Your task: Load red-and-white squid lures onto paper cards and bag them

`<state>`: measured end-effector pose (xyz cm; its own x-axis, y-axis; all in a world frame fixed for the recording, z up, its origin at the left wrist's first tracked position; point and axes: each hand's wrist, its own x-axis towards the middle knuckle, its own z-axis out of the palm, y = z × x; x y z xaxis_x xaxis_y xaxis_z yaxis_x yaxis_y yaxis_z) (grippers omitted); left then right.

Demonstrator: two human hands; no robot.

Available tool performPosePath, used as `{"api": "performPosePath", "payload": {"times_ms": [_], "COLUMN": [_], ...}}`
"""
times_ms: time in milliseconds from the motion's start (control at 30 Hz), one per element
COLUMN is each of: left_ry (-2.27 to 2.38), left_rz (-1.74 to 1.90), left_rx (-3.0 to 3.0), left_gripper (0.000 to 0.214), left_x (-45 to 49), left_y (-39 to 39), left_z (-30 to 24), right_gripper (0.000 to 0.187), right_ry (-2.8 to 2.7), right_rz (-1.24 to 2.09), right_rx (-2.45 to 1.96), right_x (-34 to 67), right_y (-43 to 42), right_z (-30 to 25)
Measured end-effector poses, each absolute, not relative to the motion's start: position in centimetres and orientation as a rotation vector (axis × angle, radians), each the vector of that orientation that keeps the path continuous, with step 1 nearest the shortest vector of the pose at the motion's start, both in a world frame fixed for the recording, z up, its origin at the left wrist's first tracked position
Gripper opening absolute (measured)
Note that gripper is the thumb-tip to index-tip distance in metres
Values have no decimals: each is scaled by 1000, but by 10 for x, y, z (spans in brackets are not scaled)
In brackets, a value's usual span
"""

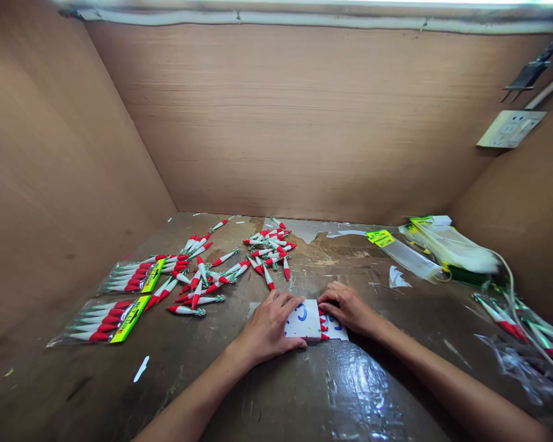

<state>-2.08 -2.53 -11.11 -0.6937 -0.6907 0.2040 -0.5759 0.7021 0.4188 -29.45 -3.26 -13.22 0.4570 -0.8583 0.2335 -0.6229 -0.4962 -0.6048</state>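
Note:
My left hand (271, 324) grips a white card piece (304, 320) with blue marks, thumb along its near edge and fingers over its far edge. Red tips of several lures (323, 324) stick out from the card's right side, over a second white part (338, 331). At that right side my right hand (349, 306) has its fingers curled together; what they pinch is hidden. Loose red and white squid-style lures (205, 299) with green-striped ends lie in a heap to the far left of my hands.
Two lure packs (104, 319) with yellow-green headers lie at left. At right are an empty clear bag (408, 256), a stack of bags (456, 248), and more lures (502, 316) under a pale cord. Wooden walls (295, 123) enclose the table; a socket (511, 129) hangs right.

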Motion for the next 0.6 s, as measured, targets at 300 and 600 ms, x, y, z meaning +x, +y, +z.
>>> {"api": "performPosePath", "payload": {"times_ms": [300, 600], "left_ry": [-2619, -2639], "left_rz": [-400, -430], "left_rx": [1027, 1025], "left_gripper": [84, 93], "left_x": [-21, -20], "left_y": [-22, -22], "left_z": [-109, -107], "right_gripper": [32, 28], "right_ry": [1770, 2648], "right_rz": [-545, -131], "right_rx": [-2384, -1703], "right_x": [-348, -507], "right_y": [-57, -83], "right_z": [-118, -113]}}
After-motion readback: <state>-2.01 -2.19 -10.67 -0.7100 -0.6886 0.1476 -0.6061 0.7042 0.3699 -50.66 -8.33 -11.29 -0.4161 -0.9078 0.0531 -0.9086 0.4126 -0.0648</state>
